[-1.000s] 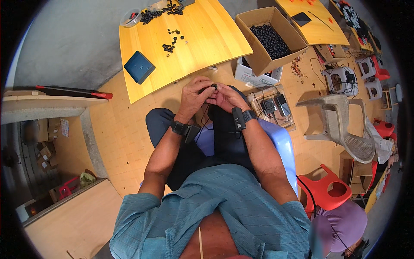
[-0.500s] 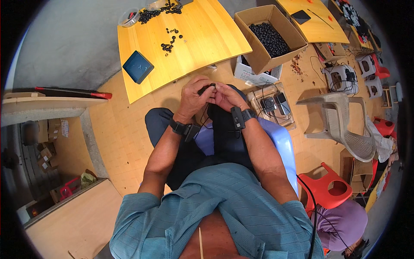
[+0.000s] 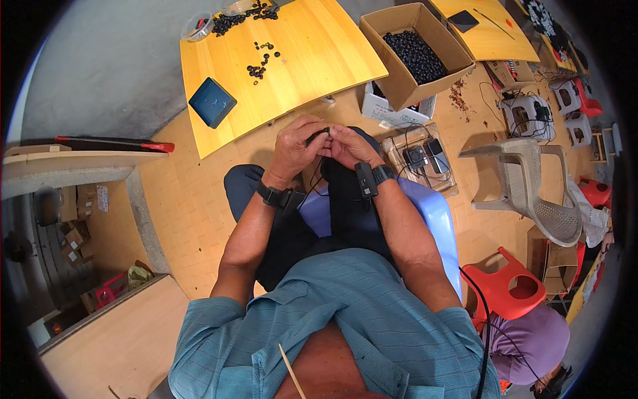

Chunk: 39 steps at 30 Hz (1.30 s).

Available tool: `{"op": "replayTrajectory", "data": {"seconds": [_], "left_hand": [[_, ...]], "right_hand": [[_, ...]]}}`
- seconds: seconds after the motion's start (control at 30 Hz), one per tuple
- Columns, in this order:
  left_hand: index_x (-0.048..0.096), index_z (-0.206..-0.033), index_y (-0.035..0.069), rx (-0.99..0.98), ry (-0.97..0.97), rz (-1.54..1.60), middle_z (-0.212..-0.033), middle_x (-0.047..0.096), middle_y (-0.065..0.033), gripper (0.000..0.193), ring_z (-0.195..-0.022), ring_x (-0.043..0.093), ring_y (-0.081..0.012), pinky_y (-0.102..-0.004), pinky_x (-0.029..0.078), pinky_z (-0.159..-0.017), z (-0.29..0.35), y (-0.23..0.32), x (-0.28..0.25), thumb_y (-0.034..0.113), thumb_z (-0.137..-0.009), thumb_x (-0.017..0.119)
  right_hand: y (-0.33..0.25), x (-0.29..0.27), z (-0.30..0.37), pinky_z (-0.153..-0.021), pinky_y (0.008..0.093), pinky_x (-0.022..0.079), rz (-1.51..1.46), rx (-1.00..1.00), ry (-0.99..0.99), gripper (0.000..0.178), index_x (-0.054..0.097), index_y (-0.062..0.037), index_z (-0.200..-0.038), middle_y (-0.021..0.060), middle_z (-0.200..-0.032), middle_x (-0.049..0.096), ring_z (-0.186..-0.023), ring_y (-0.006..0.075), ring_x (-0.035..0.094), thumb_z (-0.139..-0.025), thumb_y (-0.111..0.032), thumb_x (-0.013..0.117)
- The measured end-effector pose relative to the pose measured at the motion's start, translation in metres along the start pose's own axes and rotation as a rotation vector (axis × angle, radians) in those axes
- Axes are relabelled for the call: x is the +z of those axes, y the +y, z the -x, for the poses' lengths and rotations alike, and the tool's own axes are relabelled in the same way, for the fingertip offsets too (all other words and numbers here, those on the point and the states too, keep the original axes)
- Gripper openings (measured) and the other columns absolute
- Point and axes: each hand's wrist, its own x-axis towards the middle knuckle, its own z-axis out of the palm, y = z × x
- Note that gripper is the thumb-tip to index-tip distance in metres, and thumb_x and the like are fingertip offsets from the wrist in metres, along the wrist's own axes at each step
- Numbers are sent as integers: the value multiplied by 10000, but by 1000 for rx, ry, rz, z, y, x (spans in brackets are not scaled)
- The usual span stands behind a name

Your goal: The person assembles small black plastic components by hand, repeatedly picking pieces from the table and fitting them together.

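Before you stands the yellow counter [image 3: 312, 66], with an open cardboard box [image 3: 399, 92] at its right. On the counter lies a dark blue tray [image 3: 212, 102]. Your left hand [image 3: 294, 147] and right hand [image 3: 353, 147] meet in front of you, and the grip of both is pinching one small black piece [image 3: 325, 132] between them.

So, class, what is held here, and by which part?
A small black piece, pinched between the fingertips of the left hand and right hand; which part they grip is hidden.
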Motion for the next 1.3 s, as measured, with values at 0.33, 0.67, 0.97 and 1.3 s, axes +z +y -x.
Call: {"op": "replayTrajectory", "data": {"seconds": [0.33,0.67,0.97,1.3], "left_hand": [[688,-923,6,98,-44,-162,-911,659,-137,145,-826,661,-306,-349,540,-702,2,-11,-6,44,-787,718],[693,-917,38,115,-38,-291,-910,647,-106,151,-839,642,-305,-364,537,-728,15,-12,-7,107,-784,707],[680,-989,-31,-371,-2,253,-906,688,-82,315,-850,652,-133,-302,526,-752,20,-26,17,273,-938,613],[595,-701,3,-231,38,-111,-669,575,-238,348,-621,595,-405,-445,458,-571,17,-27,36,298,-880,553]], "right_hand": [[5,13,-1,-741,302,511,41,-12,110,245,614,-41,-1132,40,-981,661,-841,143,617,-1012,-244,550],[5,15,0,-676,286,483,301,57,127,265,625,-41,-1027,34,-872,634,-741,135,575,-1011,-295,551],[-3,12,3,-635,259,442,-51,68,72,221,585,-48,-1093,19,-871,616,-726,118,554,-1013,-247,534],[5,13,5,-582,259,427,251,66,227,129,611,-48,-918,18,-756,585,-625,114,510,-960,-162,570]]}}
